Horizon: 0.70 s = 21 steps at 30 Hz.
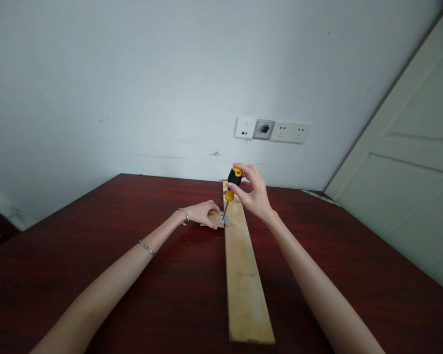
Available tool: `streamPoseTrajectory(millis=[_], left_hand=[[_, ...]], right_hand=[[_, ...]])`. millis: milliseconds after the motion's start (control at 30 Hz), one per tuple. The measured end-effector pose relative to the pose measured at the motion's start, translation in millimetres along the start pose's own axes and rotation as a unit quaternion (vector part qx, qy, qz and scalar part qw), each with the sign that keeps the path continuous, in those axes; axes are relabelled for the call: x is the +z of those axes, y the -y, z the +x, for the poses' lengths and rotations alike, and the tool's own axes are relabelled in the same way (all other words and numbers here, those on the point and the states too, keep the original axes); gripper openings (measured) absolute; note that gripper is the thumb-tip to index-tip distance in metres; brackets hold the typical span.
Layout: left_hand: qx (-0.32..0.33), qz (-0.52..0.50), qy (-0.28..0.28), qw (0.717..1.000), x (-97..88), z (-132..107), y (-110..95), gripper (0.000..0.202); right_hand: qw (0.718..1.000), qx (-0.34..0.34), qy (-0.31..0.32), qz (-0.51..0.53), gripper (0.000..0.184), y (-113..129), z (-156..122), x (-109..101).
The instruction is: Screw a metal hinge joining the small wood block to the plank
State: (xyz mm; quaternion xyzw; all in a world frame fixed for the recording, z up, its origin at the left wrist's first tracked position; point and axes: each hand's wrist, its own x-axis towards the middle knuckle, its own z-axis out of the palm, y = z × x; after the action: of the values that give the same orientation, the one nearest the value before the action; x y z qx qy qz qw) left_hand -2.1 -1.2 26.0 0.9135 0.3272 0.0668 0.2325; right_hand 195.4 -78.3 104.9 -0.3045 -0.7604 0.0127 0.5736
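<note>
My right hand (253, 191) grips the black and yellow handle of a screwdriver (234, 181) between thumb and fingers. The shaft slants down, its tip at a small metal hinge (224, 219). That hinge spans the joint between a short wooden block (216, 219) and a long wooden board (245, 275). My left hand (203, 214) is closed round the block, thumb on the near side and fingers on the far side. Which screw or hole the tip meets is too small to tell.
The board lies lengthwise on a dark red table (162, 295), its far end near the white wall (151, 88). Wall sockets (290, 132) sit above the table's back edge. A pale panelled door (409, 162) stands at the right, and a thin strip (320, 197) lies at the back right.
</note>
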Motion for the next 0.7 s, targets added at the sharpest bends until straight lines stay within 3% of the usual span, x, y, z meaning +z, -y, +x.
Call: streamPoseTrajectory(millis=[700], left_hand=[[0.001,0.005,-0.004,1.000,1.7,1.2,2.2,0.065]], right_hand=[[1.000,0.007,0.005,0.011,0.041,1.1,-0.7,1.2]])
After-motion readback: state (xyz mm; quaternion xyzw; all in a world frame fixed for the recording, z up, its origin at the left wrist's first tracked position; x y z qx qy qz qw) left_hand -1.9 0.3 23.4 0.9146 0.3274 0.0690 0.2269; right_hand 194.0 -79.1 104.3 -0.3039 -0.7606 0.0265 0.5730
